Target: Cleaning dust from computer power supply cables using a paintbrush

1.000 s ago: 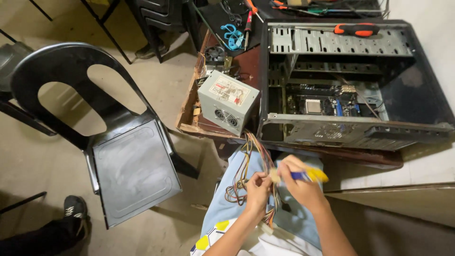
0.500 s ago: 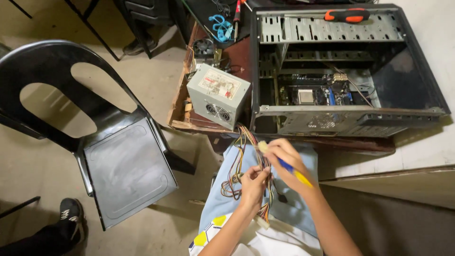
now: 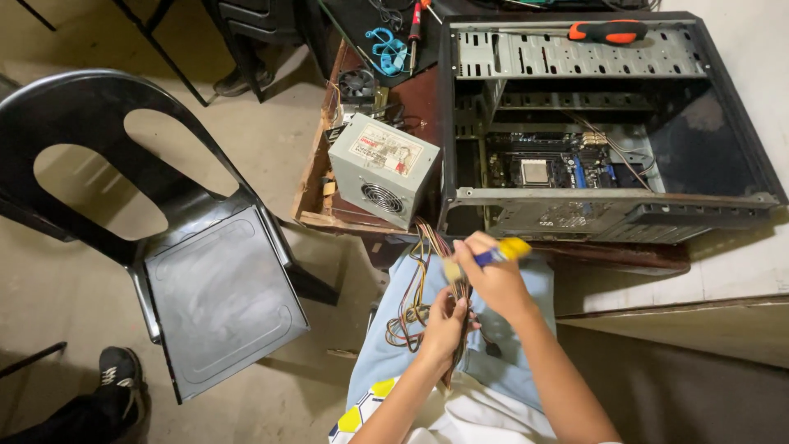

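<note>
Raised slightly, right hand [image 3: 493, 279] fingers clamp a small brush [image 3: 485, 259]; left hand [image 3: 444, 325] fingers grip the cable bundle [image 3: 415, 304].

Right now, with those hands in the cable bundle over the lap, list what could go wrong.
1. The power supply sits at the table edge, and its cables run down to the left hand; a tug might drag it off.
2. The right hand works a brush close to the left fingers; a slip might bend a connector.
3. The orange-handled screwdriver lies loose atop the open computer case; a bump could drop it inside.
</note>
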